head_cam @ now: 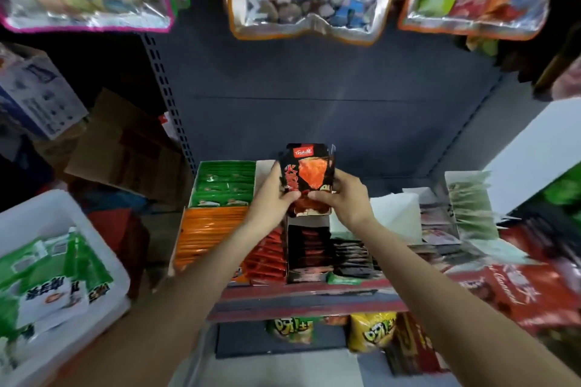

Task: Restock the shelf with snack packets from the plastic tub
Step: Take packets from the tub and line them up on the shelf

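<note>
Left hand (273,195) and right hand (344,198) both grasp a stack of black-and-red snack packets (309,171) at frame centre, above the shelf (301,298). White plastic tub (63,210) sits lower left.

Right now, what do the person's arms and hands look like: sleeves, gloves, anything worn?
Both forearms are bare up to the bottom edge of the frame, with no sleeve in sight. The left hand and right hand wear no gloves. No watch, band or ring shows on either, though the picture is soft.
</note>
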